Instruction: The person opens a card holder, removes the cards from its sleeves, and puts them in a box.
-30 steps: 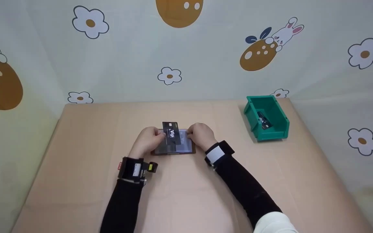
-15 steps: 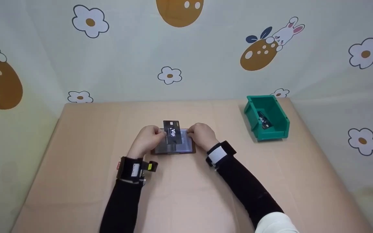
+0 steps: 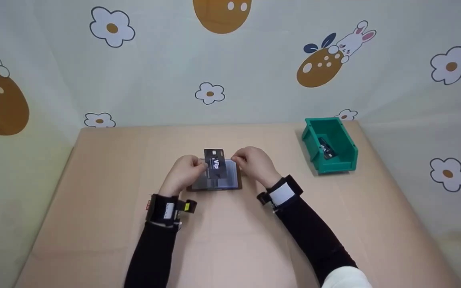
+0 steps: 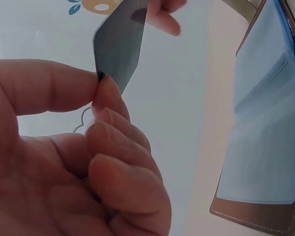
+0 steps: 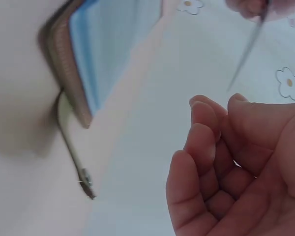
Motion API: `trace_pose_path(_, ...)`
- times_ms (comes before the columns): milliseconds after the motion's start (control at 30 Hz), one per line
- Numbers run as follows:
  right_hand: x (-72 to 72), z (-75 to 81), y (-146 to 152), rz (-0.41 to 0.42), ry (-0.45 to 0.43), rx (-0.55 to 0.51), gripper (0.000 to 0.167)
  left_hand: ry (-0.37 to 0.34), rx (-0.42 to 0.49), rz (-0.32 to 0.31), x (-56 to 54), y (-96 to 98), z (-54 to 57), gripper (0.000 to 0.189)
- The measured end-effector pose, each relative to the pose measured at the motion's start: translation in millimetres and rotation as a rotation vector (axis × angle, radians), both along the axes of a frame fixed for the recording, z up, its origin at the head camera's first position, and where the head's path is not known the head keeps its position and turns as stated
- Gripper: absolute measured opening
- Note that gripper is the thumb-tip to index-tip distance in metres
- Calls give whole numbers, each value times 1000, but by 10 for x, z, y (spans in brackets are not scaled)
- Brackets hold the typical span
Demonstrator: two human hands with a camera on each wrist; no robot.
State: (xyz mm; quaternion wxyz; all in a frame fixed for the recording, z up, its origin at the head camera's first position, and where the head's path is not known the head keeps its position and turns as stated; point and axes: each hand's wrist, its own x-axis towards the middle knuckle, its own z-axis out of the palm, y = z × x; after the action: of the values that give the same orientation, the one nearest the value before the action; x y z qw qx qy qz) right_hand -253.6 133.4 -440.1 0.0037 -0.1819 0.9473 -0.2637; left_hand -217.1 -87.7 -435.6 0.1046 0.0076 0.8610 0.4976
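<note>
My left hand (image 3: 182,173) pinches a black card (image 3: 217,154) printed "Vip" between thumb and index finger. It holds the card tilted up, overlapping an opened card holder (image 3: 232,182) in the head view. Brown covers and clear bluish sleeves (image 4: 265,157) of the holder show in the left wrist view. My right hand (image 3: 256,166) hovers by the holder's upper right corner. In the right wrist view, its loosely bent fingers (image 5: 183,179) and thumb have nothing between them, and the card's edge (image 5: 250,46) lies beyond their tips.
At the back right of the table (image 3: 230,248) stands a green bin (image 3: 337,166) with a black card (image 3: 326,149) inside. A strap (image 5: 71,135) with a metal snap sticks out from the holder. A patterned curtain (image 3: 154,80) hangs behind the table.
My right hand has let go of the holder's upper right part and risen slightly, its wrist swinging right. The card in my left hand has shifted a little to the right.
</note>
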Motion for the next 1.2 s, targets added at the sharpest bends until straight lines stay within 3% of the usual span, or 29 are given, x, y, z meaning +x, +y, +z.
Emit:
trace_pose_path(167,38,53,-20,0,-42,-39,19,-11,2,2,6,45,10,26)
trace_pose_path(700,84,66,-66,1,-69,-28,25,78,-13,-27,-27,124,-54,27)
trace_pose_path(1200,77,65,-74,-41,-91,-53,23,57,-32,-10,4,181,-36,29)
